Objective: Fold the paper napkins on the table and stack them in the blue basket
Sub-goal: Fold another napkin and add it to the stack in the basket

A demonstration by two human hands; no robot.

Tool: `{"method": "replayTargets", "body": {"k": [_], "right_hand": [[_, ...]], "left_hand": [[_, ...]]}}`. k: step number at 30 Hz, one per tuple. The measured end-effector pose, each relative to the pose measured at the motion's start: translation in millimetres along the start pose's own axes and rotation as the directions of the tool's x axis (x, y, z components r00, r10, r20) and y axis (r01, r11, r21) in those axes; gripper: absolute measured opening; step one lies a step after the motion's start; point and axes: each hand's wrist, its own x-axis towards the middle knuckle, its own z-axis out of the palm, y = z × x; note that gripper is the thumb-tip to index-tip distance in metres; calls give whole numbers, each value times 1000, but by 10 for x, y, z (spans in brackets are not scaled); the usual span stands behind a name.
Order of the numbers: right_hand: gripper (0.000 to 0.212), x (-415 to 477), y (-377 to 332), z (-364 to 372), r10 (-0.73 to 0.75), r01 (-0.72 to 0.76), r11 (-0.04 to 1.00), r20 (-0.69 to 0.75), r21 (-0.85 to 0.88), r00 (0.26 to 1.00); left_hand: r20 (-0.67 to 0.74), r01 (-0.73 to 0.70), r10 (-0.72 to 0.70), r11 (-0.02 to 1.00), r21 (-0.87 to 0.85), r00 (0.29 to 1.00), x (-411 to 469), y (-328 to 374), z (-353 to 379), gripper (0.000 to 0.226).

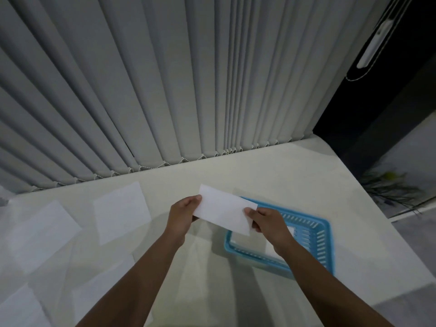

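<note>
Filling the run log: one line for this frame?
napkin: folded, held in air | left hand: pinches left end | right hand: pinches right end | blue basket: on table | flat napkins: left

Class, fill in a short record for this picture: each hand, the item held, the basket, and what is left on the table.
Left hand: pinches one end of the folded white paper napkin
Right hand: pinches the other end
Blue slatted plastic basket: on the pale table, right side, white sheet inside
Unfolded: flat white napkins on the table's left
</note>
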Motion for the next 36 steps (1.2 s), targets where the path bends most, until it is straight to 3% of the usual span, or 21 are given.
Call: {"method": "replayTargets", "body": {"k": [7, 10, 12, 16, 21, 25, 29, 36], "right_hand": [[29, -58, 165, -194, 20, -16, 992, -30, 128, 999], [27, -84, 264, -211, 49, -24, 985, -145, 174, 988], [26, -110, 351, -196, 30, -7, 996, -267, 86, 963], [20, -204, 482, -253, -130, 82, 988, -418, -132, 899], [19, -238, 627, -419, -224, 84, 944, -431, -320, 874], [16, -229, 736, -485, -207, 65, 946, -440, -317, 874], [16, -201, 815, -541, -167, 40, 957, -431, -288, 887], [17, -182, 862, -558, -108, -11, 965, -432, -263, 895]], "left_hand": [[-1, 27, -27, 999, -37, 1000, -90, -61, 245, 12], [-80, -38, 52, 985, 168, 995, -142, -168, 399, 19], [-99, -113, 153, 936, 333, 983, -213, -259, 542, 23], [-87, -182, 234, 900, 395, 968, -345, -386, 793, 23], [-24, -212, 252, 858, 468, 967, -399, -469, 869, 23], [-2, -194, 232, 818, 542, 973, -336, -534, 825, 23], [77, -155, 135, 866, 475, 988, -251, -535, 773, 18], [35, -141, 148, 801, 581, 988, -297, -653, 820, 27]]}}
